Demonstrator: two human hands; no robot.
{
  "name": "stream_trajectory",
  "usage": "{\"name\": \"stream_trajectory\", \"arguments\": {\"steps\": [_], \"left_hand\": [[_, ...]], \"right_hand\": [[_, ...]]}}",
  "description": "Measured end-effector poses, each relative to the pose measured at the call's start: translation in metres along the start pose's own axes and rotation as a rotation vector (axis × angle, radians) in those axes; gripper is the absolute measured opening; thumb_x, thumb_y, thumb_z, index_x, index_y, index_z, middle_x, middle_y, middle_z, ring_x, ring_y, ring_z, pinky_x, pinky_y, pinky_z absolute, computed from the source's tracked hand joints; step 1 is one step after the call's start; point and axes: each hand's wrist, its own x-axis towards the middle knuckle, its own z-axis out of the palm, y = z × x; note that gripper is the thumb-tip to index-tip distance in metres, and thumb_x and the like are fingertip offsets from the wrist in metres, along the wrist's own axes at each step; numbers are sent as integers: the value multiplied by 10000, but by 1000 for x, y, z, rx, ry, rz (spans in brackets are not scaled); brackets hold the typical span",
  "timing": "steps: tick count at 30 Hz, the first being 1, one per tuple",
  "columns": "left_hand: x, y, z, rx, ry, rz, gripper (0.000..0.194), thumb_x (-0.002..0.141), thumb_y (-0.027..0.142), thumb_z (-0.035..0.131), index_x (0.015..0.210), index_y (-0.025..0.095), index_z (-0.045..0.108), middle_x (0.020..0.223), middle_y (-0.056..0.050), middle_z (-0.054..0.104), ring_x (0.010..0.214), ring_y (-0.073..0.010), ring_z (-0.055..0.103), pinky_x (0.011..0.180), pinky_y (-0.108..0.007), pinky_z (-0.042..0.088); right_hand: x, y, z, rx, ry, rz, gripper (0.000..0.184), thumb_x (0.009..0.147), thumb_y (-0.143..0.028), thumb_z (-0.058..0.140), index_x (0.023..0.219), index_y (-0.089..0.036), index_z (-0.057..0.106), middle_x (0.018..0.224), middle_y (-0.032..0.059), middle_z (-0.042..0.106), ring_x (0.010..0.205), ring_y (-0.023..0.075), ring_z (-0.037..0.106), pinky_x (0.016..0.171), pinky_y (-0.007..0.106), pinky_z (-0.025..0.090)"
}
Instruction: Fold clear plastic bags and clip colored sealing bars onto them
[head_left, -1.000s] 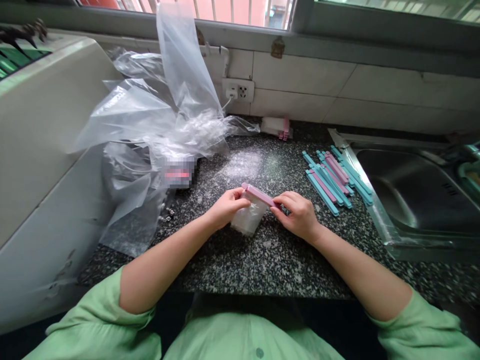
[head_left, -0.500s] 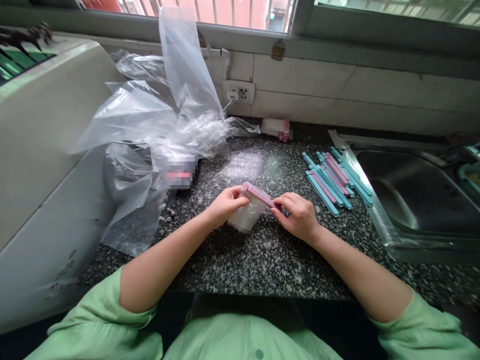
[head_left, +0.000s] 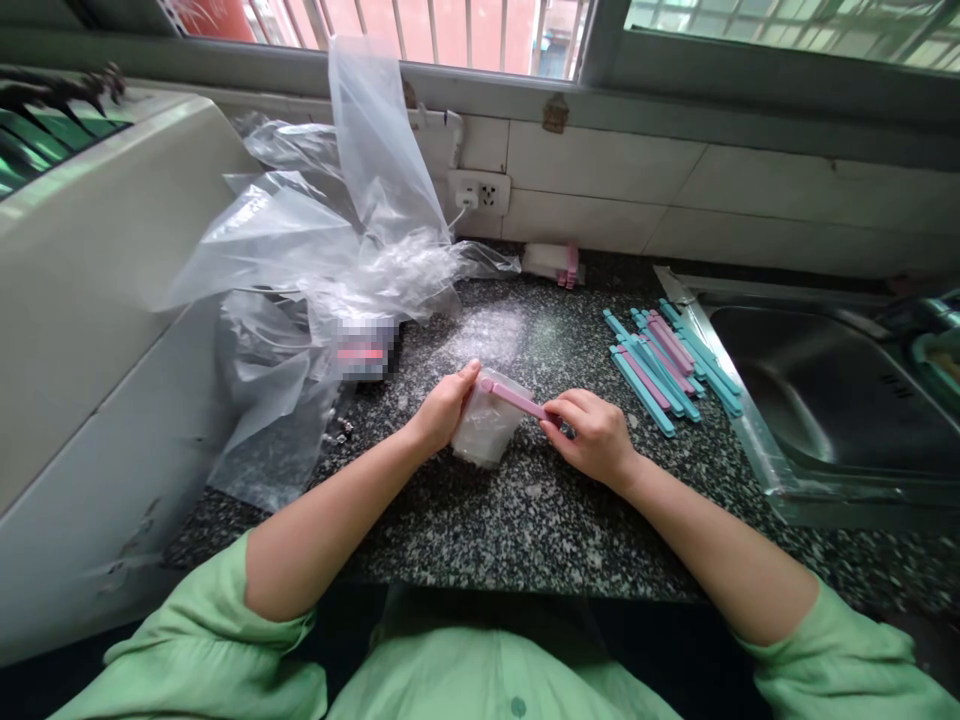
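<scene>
A small clear plastic bag (head_left: 486, 428) stands on the speckled granite counter (head_left: 540, 520), with a pink sealing clip (head_left: 516, 398) lying across its top. My left hand (head_left: 444, 408) grips the bag's left side near the clip's end, fingers wrapped round it. My right hand (head_left: 592, 437) pinches the right end of the pink clip between thumb and fingers. Both hands meet at the middle of the counter, close to its front edge.
A pile of blue and pink sealing clips (head_left: 667, 358) lies to the right, beside a steel sink (head_left: 825, 400). Crumpled clear plastic bags (head_left: 330, 250) heap at the back left against a white appliance (head_left: 97, 300). Another small clipped bag (head_left: 555, 262) rests by the tiled wall under a socket (head_left: 480, 192).
The pink clip has turned from lying flat to edge-on across the bag's top. My left hand slid to the bag's left side; the view tilted slightly upward.
</scene>
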Motion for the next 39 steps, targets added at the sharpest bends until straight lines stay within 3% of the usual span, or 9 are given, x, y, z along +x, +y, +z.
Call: {"name": "stream_trajectory", "arguments": {"steps": [7, 14, 27, 39], "left_hand": [[1, -7, -2, 74, 10, 50, 526, 635, 672, 519, 562, 152, 534, 486, 14, 505, 424, -93, 411, 435, -230, 299], [-3, -4, 3, 210, 28, 123, 468, 637, 608, 568, 618, 141, 582, 522, 22, 506, 474, -91, 396, 465, -223, 289], [1, -13, 5, 82, 48, 139, 427, 656, 554, 578, 632, 128, 603, 567, -2, 550, 512, -101, 430, 515, -231, 325], [4, -17, 5, -53, 65, 79, 376, 625, 503, 641, 625, 131, 587, 528, 11, 551, 475, -94, 446, 499, -229, 335]], "right_hand": [[0, -1, -1, -9, -7, 6, 91, 810, -240, 525, 813, -188, 599, 769, 47, 625, 720, 163, 564, 640, 270, 441], [0, 0, -1, 6, -25, 17, 98, 818, -236, 514, 819, -193, 602, 765, 46, 595, 717, 161, 550, 648, 275, 442], [-2, 2, 4, 204, -42, 67, 80, 833, -203, 492, 846, -190, 570, 771, 40, 518, 676, 142, 531, 620, 262, 478], [0, -1, 2, 196, -19, 40, 85, 834, -178, 483, 826, -176, 568, 764, 47, 523, 677, 143, 532, 611, 257, 479]]}}
